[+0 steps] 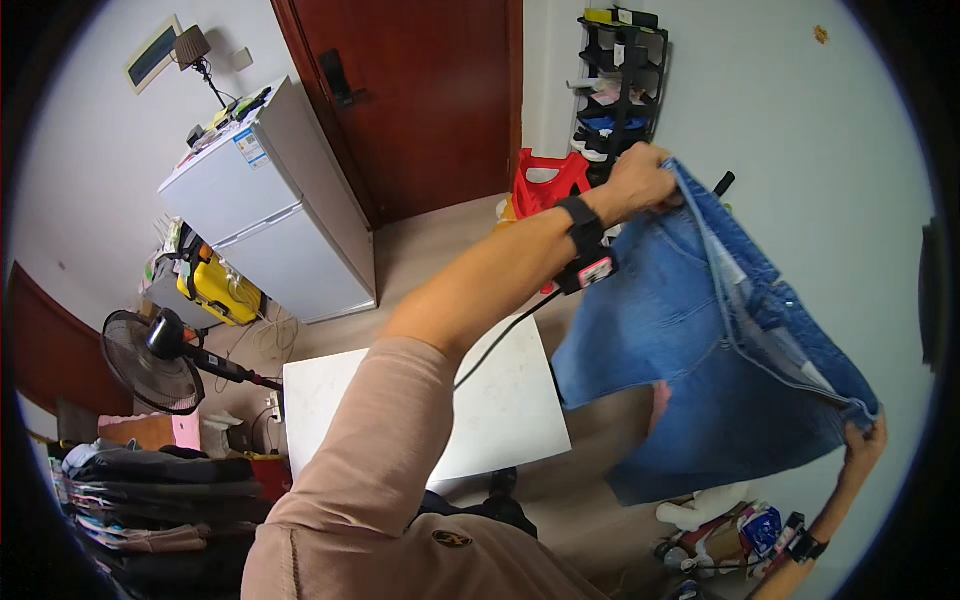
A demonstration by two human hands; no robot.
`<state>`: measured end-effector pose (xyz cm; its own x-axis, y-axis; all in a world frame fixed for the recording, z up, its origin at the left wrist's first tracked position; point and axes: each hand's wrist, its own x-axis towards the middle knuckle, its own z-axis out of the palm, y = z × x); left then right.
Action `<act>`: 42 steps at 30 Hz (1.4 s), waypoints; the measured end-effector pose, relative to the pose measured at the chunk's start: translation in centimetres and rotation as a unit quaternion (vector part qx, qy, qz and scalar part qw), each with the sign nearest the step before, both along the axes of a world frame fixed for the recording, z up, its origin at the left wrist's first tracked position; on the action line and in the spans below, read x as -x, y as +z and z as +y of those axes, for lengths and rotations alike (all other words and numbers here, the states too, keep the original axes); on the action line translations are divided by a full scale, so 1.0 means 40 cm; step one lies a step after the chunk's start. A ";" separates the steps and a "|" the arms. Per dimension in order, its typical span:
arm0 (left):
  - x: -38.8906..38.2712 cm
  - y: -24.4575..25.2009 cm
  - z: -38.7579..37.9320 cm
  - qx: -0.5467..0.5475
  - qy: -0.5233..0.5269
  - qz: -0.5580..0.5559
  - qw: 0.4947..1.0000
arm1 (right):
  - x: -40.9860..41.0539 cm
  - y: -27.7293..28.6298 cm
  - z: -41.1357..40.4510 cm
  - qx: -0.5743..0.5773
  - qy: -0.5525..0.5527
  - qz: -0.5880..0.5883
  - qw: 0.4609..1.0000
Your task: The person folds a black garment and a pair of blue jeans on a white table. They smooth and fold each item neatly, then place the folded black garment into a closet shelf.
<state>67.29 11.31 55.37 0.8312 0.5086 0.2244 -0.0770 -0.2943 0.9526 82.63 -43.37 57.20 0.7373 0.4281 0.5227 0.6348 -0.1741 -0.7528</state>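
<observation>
A pair of blue denim shorts (675, 300) hangs spread in the air at the right, its waistband tilted down to the right. My left hand (643, 180) grips one end of the waistband near the shoe rack. The other end is held by my right hand (864, 442) at the lower right. Both hands have black bands with small devices at the wrists, and a black cable runs from the left one. Below my left arm lies a white tabletop (502, 405), apart from the shorts.
A black shoe rack (626, 90) and a red plastic stool (544, 184) stand beyond my left hand. Left are a white refrigerator (262, 202), a fan (154, 360) and hanging clothes (165, 495). Bags and other items (727, 532) lie below the shorts, beside the wall.
</observation>
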 end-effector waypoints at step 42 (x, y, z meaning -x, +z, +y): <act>1.612 -1.405 -0.113 0.121 0.465 0.404 0.778 | 1.431 -1.450 1.032 0.584 0.328 -0.115 0.733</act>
